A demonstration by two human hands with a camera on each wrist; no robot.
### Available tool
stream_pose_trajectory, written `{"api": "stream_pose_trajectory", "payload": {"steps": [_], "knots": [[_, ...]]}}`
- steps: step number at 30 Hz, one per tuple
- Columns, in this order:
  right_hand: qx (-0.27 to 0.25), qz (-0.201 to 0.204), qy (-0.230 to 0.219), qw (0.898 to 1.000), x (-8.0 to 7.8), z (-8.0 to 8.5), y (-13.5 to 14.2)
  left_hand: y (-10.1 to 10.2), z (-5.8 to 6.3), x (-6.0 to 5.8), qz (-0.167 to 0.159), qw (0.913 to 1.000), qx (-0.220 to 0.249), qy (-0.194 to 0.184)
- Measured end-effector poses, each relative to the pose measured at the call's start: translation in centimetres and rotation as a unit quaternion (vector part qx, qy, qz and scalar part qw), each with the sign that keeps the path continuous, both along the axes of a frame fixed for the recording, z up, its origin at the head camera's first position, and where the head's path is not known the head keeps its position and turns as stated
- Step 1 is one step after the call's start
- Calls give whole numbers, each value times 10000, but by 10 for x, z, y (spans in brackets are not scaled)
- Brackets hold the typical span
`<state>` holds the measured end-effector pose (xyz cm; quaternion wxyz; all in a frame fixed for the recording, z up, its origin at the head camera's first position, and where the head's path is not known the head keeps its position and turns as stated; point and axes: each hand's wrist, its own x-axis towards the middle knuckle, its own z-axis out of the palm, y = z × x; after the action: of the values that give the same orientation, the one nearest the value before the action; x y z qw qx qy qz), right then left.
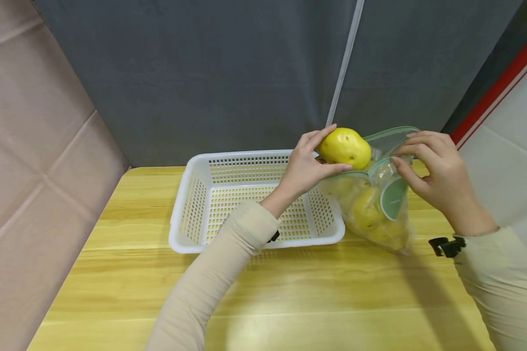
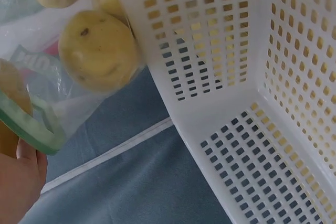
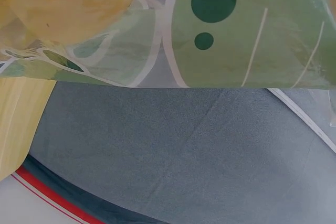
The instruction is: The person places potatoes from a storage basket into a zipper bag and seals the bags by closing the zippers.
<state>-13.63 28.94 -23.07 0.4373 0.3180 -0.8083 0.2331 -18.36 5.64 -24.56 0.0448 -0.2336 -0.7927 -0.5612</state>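
A yellow potato (image 1: 346, 147) is gripped by my left hand (image 1: 305, 163), thumb along its lower side and fingers behind it, at the open mouth of a clear zip bag (image 1: 394, 197). My right hand (image 1: 439, 170) pinches the bag's green rim on the right. Several potatoes (image 1: 366, 209) show through the bag's wall. From the left wrist view, the left hand (image 2: 21, 184) touches the green-edged rim, with bagged potatoes (image 2: 97, 51) beyond. The right wrist view shows green print on the bag (image 3: 236, 51); the right hand is out of that view.
A white perforated plastic basket (image 1: 177, 214) stands left of the bag, under my left forearm, with its mesh bottom showing. Both sit on a wooden table (image 1: 127, 273). Behind rises a grey curtain (image 1: 202, 83); a padded wall (image 1: 35, 146) is at the left.
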Motion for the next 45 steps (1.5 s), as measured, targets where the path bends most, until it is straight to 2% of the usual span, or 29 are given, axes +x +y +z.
{"api": "stream_pose_trajectory", "payload": {"steps": [8, 14, 20, 25, 27, 29, 31, 33, 40, 45], "knots": [[15, -16, -13, 10000, 1, 0, -1, 2, 1, 1, 71, 9996, -192, 173], [-20, -7, -5, 10000, 1, 1, -1, 4, 1, 0, -46, 9985, -517, 179], [72, -33, -63, 9999, 1, 3, -2, 4, 2, 0, -557, 9955, -757, 148], [220, -48, -108, 9997, 2, 3, -1, 2, 3, -1, -904, 9951, -393, 13], [230, -31, -99, 9997, 2, 3, -2, 0, 2, -1, -809, 9964, -245, 56], [220, -18, -84, 9997, 2, 2, -2, -2, 0, -3, -574, 9981, -176, 96], [205, 0, -68, 9998, 2, 1, -2, -5, -2, -5, -270, 9992, -273, 149], [206, 5, -53, 9998, 3, 1, -2, -8, -5, -7, -51, 9992, -392, 49], [256, 51, -67, 9996, 6, 1, -4, -19, -14, -13, 71, 9954, -721, -622], [280, 176, -12, 9995, 9, 1, -9, -23, -17, -15, 40, 9944, -805, -685]]}}
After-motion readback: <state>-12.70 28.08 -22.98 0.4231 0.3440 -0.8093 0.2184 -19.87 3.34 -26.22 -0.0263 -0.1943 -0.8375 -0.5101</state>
